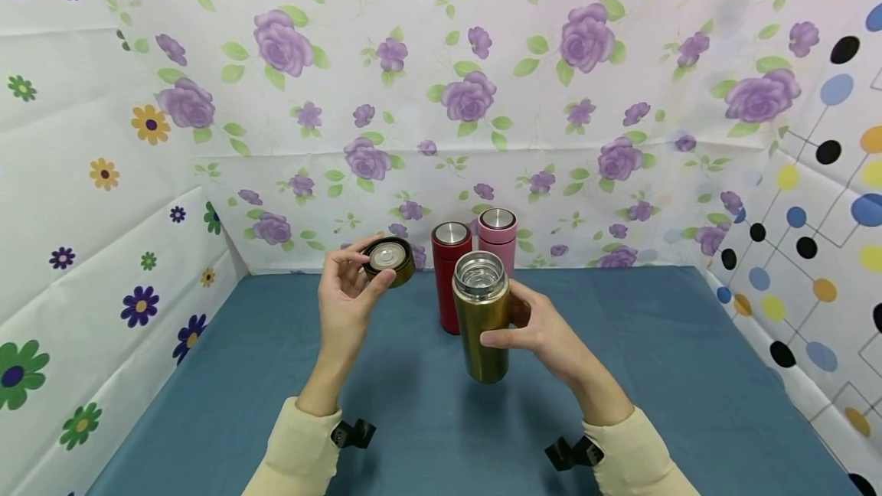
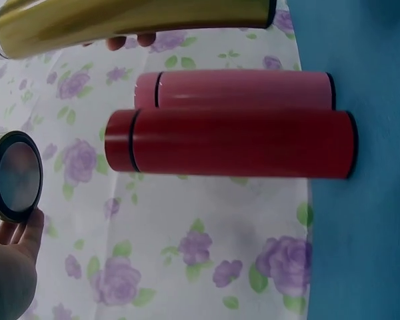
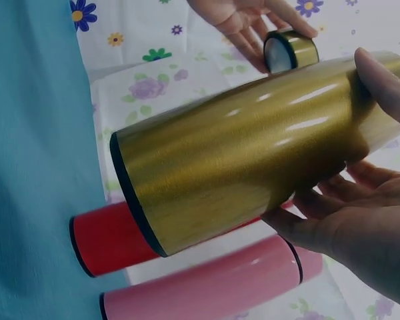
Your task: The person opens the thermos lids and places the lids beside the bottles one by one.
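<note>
My right hand (image 1: 544, 325) grips a gold thermos flask (image 1: 485, 335) around its side, lifted above the table. Its steel mouth is uncovered and the body leans slightly. Off to the left, my left hand (image 1: 347, 293) pinches the gold lid (image 1: 389, 260) by its edge, its inner side turned up toward the head camera. Behind the gold flask stand a red thermos (image 1: 449, 274) and a pink thermos (image 1: 498, 231), both with lids on. The gold flask hides part of each in the head view. In the right wrist view, fingers and thumb wrap the gold flask's body (image 3: 233, 147).
A blue cloth (image 1: 427, 419) covers the table. Behind it hangs a white sheet with purple flowers (image 1: 468, 98). Patterned sheets also close off the left and right sides. Each wrist carries a small black camera (image 1: 574, 453).
</note>
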Available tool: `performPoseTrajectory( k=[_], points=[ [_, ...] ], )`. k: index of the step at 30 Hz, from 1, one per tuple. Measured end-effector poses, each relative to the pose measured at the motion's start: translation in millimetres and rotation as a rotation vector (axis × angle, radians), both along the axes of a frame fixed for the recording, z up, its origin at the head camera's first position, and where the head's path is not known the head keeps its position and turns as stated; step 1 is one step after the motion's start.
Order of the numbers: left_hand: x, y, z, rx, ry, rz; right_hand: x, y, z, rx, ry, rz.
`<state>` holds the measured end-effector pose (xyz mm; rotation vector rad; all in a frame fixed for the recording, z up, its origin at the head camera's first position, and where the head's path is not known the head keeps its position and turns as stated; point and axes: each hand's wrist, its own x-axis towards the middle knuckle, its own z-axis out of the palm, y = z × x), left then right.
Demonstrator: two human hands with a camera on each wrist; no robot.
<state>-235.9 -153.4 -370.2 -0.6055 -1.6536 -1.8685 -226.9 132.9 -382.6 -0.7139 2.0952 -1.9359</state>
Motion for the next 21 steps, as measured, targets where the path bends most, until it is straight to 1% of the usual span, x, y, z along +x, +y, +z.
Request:
performPoseTrajectory(
  k=[4, 11, 17, 21],
  points=[
    [-4.0, -8, -5.3, -0.003, -0.003, 0.01, -2.4, -7, -0.5, 0.015, -0.001, -0.01],
    [-9.4, -18, -13.7, 0.027, -0.022, 0.036, -5.2, -18, -0.4, -0.006, 0.003, 0.029],
    [-12.8, -29, -18.7, 0.054, -0.036, 0.087, -6.9, -32, -0.2, -0.025, -0.012, 0.073],
    [-15.8, -36, -22.1, 0.022, -0.032, 0.132, -7.6, -39, 1.8, -0.033, -0.021, 0.089]
  ],
)
